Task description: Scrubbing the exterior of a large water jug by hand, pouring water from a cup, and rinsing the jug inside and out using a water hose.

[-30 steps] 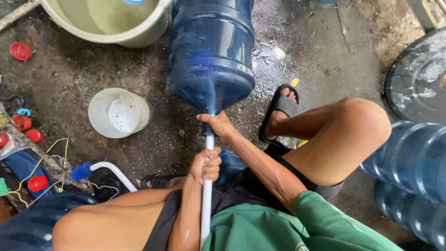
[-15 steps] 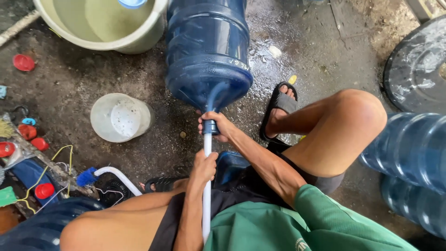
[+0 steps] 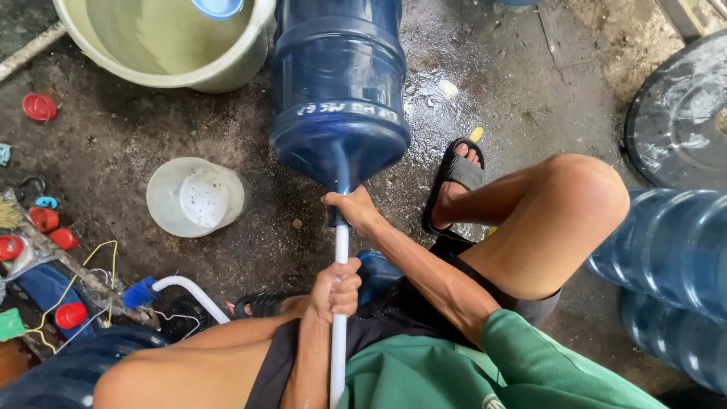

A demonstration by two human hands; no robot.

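A large blue water jug (image 3: pixel 339 83) lies on its side on the wet concrete floor, its neck pointing at me. A white pipe (image 3: pixel 341 254) runs from my lap into the neck. My right hand (image 3: pixel 354 207) is clasped around the neck where the pipe goes in. Lower down, my left hand (image 3: pixel 334 291) grips the white pipe in a fist. I sit low with both knees bent, a black sandal (image 3: pixel 453 178) on my right foot.
A pale basin of water (image 3: pixel 170 45) stands at the top left, a small translucent tub (image 3: pixel 195 197) beside the jug. Red caps (image 3: pixel 39 107), wires and a white hose (image 3: pixel 189 291) lie at the left. More blue jugs (image 3: pixel 670 250) and a dark round lid (image 3: pixel 678 113) crowd the right.
The pipe has gone a little further into the jug, and my left hand has slid down it towards my lap. My right hand stays on the neck.
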